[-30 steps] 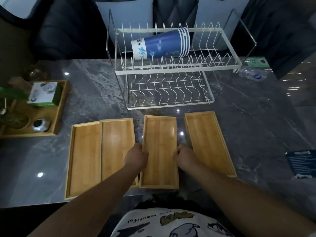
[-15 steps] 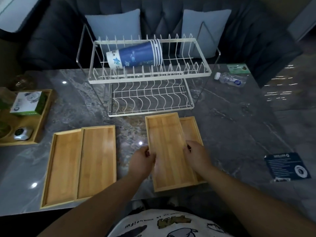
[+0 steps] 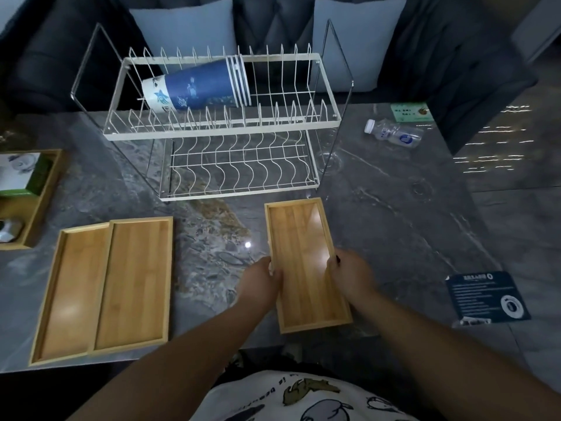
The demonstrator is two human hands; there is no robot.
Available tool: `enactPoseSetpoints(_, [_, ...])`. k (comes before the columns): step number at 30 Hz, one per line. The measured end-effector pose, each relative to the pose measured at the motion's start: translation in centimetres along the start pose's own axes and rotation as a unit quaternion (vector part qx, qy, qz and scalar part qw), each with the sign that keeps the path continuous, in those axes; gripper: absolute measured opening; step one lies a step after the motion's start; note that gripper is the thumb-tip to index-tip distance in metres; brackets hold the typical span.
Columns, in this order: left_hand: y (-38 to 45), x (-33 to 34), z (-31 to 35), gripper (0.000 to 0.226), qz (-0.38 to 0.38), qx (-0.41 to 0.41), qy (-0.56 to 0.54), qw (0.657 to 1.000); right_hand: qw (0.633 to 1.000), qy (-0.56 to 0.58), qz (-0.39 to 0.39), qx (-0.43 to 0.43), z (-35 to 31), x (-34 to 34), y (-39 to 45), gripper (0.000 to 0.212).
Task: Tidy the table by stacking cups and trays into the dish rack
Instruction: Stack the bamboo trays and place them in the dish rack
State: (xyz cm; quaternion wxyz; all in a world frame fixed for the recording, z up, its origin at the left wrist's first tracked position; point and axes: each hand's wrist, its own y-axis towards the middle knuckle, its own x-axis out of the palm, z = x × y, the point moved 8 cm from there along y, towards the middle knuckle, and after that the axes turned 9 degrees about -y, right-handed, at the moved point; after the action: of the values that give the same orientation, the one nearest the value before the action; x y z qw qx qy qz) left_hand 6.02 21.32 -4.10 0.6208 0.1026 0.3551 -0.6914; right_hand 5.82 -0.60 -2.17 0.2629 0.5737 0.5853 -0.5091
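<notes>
A bamboo tray (image 3: 305, 262) lies lengthwise in front of me, stacked over another tray that is hidden beneath it. My left hand (image 3: 261, 281) grips its left rim and my right hand (image 3: 349, 275) grips its right rim. Two more bamboo trays (image 3: 103, 287) lie side by side at the left, the right one overlapping the left. A white two-tier wire dish rack (image 3: 224, 129) stands behind. A nested stack of blue paper cups (image 3: 197, 88) lies on its side on the upper tier. The lower tier holds nothing.
A plastic bottle (image 3: 393, 135) lies right of the rack, with a green card (image 3: 409, 112) behind it. A dark leaflet (image 3: 488, 297) lies at the right edge. A wooden box (image 3: 39, 199) with a green carton stands at the left. A sofa with cushions is behind the table.
Both hands carried the middle tray to the right and set it squarely on top of the right-hand tray, which is now covered. The view shifted right.
</notes>
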Motion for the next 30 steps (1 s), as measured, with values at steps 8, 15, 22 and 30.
enactPoseSetpoints(8, [0.2, 1.2, -0.3, 0.024, 0.004, -0.022, -0.017, 1.0, 0.999, -0.005, -0.035, 0.006, 1.2, 1.6, 1.6, 0.024])
enactPoseSetpoints(15, [0.3, 1.7, -0.9, 0.024, -0.01, -0.029, -0.028, 0.999, 0.999, -0.009, -0.052, 0.013, 1.7, 2.2, 1.8, 0.022])
enactPoseSetpoints(22, [0.2, 2.6, -1.3, 0.029, -0.048, -0.048, 0.011, 0.998, 0.996, 0.006, -0.079, 0.05, 2.5, 2.9, 1.6, 0.029])
enactPoseSetpoints(30, [-0.1, 2.6, -1.0, 0.03, -0.064, -0.038, -0.002, 0.997, 0.995, 0.012, -0.081, 0.064, 2.4, 2.8, 1.5, 0.03])
